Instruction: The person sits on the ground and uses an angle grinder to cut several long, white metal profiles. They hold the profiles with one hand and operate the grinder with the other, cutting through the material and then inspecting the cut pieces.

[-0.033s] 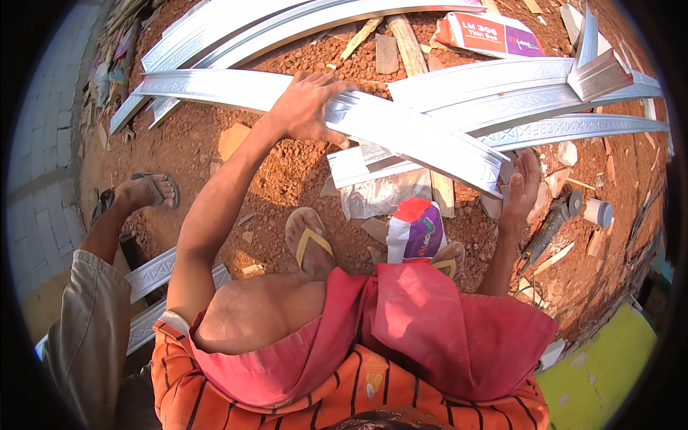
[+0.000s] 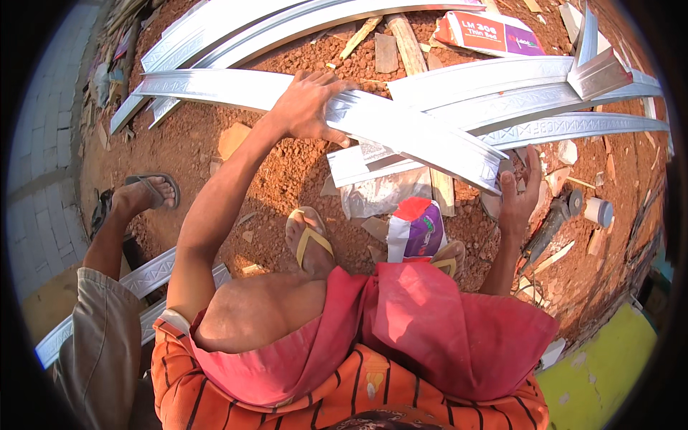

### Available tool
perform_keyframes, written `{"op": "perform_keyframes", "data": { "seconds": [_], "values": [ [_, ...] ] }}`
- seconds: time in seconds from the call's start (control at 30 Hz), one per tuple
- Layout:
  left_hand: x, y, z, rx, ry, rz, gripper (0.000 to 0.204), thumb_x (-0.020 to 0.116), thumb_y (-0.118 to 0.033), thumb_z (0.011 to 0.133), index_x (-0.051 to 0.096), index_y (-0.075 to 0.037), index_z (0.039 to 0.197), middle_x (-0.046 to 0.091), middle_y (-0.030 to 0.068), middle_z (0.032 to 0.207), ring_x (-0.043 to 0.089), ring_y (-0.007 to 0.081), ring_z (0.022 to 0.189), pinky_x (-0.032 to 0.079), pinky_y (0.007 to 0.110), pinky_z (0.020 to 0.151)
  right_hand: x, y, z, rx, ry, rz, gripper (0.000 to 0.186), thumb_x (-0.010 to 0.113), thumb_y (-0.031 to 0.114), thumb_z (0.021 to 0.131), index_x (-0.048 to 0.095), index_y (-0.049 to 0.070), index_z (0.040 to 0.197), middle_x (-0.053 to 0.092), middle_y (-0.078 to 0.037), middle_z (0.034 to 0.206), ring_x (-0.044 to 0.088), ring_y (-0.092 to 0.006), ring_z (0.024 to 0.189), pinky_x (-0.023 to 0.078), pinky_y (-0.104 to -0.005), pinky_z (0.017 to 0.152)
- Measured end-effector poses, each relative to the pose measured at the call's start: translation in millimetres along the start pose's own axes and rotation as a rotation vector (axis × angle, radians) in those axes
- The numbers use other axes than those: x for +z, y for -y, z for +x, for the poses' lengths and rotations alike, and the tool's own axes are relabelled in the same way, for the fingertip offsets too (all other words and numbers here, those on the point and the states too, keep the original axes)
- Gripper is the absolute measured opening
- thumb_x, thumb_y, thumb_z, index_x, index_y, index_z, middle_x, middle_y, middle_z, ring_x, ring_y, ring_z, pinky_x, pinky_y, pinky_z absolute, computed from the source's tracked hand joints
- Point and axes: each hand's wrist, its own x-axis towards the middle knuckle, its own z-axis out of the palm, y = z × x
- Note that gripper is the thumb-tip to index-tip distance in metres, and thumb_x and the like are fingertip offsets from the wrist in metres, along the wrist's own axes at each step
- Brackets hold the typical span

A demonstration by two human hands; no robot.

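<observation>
A long silvery metal channel [image 2: 236, 84] slants from the far left to the near right, its middle bleached by glare. My left hand [image 2: 309, 107] is closed over it, fingers across the top and thumb along the near edge. Just beyond its right end is my right hand [image 2: 519, 201], fingers upright and thumb apart, with no clear grip on anything. More metal channels [image 2: 502, 75] lie crossed beneath and behind the one I hold. A short cut piece [image 2: 595, 77] rests across those at the far right.
Beside my right forearm lies an angle grinder [image 2: 548, 228], near a small white cylinder [image 2: 598, 213]. A torn bag piece [image 2: 417, 229] sits between my feet; another bag [image 2: 491, 34] lies farther off. Someone's sandalled foot [image 2: 154, 192] stands at left. Red soil holds wood scraps and rubble.
My right hand has turned slightly, its fingers more upright and its thumb higher. The other person's leg at left has shifted a little. My left hand stays on the channel.
</observation>
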Motion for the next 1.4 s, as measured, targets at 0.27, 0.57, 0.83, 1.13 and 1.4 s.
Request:
{"op": "perform_keyframes", "data": {
  "seconds": [0.27, 0.57, 0.83, 1.13, 1.4],
  "values": [
    [15, -5, 8, -0.019, -0.032, 0.025, 0.106, 0.085, -0.061, 0.053, 0.044, -0.019, 0.142, 0.059, 0.0129, 0.122, 0.053, 0.0342, 0.121, 0.030, 0.062, 0.109, 67, 27, 19, -0.370, 0.384, -0.589, 0.097, 0.079, 0.051, 0.070, 0.038, 0.001, 0.142, 0.046, -0.020, 0.138, 0.041, -0.0357, 0.130, 0.031, -0.0506, 0.108],
    [9, -52, 25, 0.037, 0.034, -0.037, 0.115, 0.081, -0.060, 0.059, 0.025, -0.021, 0.151, 0.047, 0.0181, 0.137, 0.043, 0.0360, 0.132, 0.023, 0.063, 0.112, 74, 12, 33, -0.404, 0.469, -0.554, 0.073, 0.070, 0.048, 0.081, 0.046, 0.004, 0.135, 0.055, -0.014, 0.119, 0.051, -0.0322, 0.111, 0.037, -0.0478, 0.098],
    [22, -72, 27, 0.043, 0.017, -0.009, 0.123, 0.086, -0.059, 0.050, 0.029, -0.014, 0.149, 0.044, 0.0128, 0.141, 0.034, 0.0298, 0.139, 0.020, 0.059, 0.115, 74, -2, 68, -0.551, 0.559, -0.541, 0.035, 0.063, 0.040, 0.090, 0.063, 0.007, 0.103, 0.058, -0.010, 0.096, 0.055, -0.0285, 0.096, 0.043, -0.0415, 0.085],
    [27, -68, 30, 0.050, -0.004, -0.075, 0.104, 0.084, -0.059, 0.054, 0.042, -0.023, 0.142, 0.055, 0.0108, 0.122, 0.050, 0.0305, 0.120, 0.026, 0.054, 0.109, 89, -10, 78, -0.497, 0.591, -0.571, 0.036, 0.062, 0.044, 0.090, 0.059, 0.008, 0.092, 0.061, -0.012, 0.083, 0.066, -0.0327, 0.080, 0.053, -0.0452, 0.063],
    [30, -68, 31, 0.053, -0.023, -0.112, 0.100, 0.084, -0.059, 0.054, 0.047, -0.025, 0.140, 0.056, 0.0109, 0.122, 0.050, 0.0308, 0.119, 0.031, 0.054, 0.106, 89, -16, 76, -0.597, 0.538, -0.519, 0.036, 0.062, 0.043, 0.090, 0.056, 0.008, 0.089, 0.062, -0.011, 0.081, 0.066, -0.0321, 0.076, 0.055, -0.0433, 0.059]
  ]
}}
